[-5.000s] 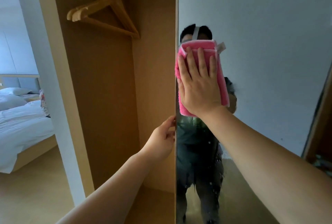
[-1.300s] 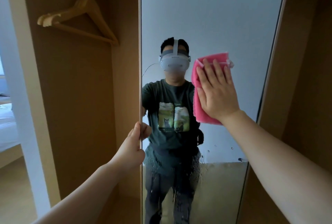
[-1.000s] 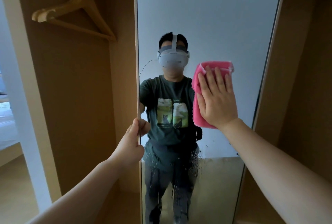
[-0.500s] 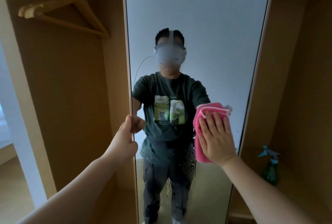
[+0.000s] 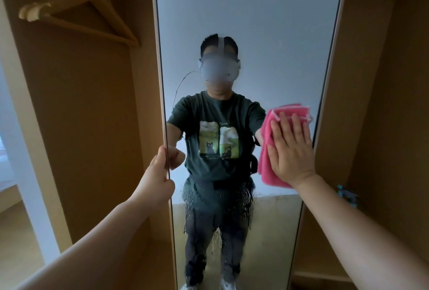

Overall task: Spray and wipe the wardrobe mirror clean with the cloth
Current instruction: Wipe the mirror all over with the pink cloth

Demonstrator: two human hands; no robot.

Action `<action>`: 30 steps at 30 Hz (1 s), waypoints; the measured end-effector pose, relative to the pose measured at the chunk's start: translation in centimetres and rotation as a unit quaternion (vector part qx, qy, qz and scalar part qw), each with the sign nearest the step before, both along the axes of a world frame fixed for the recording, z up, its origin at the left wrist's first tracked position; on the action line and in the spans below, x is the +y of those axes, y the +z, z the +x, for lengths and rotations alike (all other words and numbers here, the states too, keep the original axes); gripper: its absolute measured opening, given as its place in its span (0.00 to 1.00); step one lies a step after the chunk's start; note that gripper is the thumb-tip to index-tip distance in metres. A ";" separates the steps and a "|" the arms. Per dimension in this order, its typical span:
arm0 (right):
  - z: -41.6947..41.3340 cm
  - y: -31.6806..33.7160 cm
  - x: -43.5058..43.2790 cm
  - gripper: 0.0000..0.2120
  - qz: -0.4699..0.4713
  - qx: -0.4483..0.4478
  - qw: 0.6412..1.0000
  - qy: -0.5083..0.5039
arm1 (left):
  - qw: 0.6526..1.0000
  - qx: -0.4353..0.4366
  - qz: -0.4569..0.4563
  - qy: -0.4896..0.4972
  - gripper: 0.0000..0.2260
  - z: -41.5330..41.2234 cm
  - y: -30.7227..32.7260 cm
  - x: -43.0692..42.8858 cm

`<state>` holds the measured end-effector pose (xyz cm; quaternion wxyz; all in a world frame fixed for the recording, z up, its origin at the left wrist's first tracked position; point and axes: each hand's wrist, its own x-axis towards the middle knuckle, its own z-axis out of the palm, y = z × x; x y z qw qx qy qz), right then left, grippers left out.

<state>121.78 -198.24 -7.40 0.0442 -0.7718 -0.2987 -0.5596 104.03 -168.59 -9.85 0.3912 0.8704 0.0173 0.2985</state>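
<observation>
Right hand: the right hand (image 5: 291,148) is spread flat, fingers up, pressing the pink cloth (image 5: 270,143) against the glass near the mirror's right edge
Left hand: the left hand (image 5: 156,181) pinches the left edge of the mirror door, thumb on the front face, fingers hidden behind it
Mirror: the wardrobe mirror (image 5: 255,34) is a tall narrow panel, long axis vertical, straight ahead of the person
Wet patch: a band of spray droplets (image 5: 218,199) lies below the cloth and to its left, about mid-width of the glass
Key relation: the unwiped droplets sit down and left of the cloth hand, so the next stroke likely runs that way
Nearer hand: the left hand is closer to the droplets, but the right one has the cloth
Spray bottle: a teal-topped spray bottle (image 5: 347,194) shows just right of the mirror, partly hidden by the right forearm
</observation>
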 end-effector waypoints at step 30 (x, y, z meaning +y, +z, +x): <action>0.3 -7.4 -1.3 0.31 0.012 -0.001 1.000 0.015 | 0.997 -0.012 -0.056 0.046 0.33 0.1 0.0 -1.8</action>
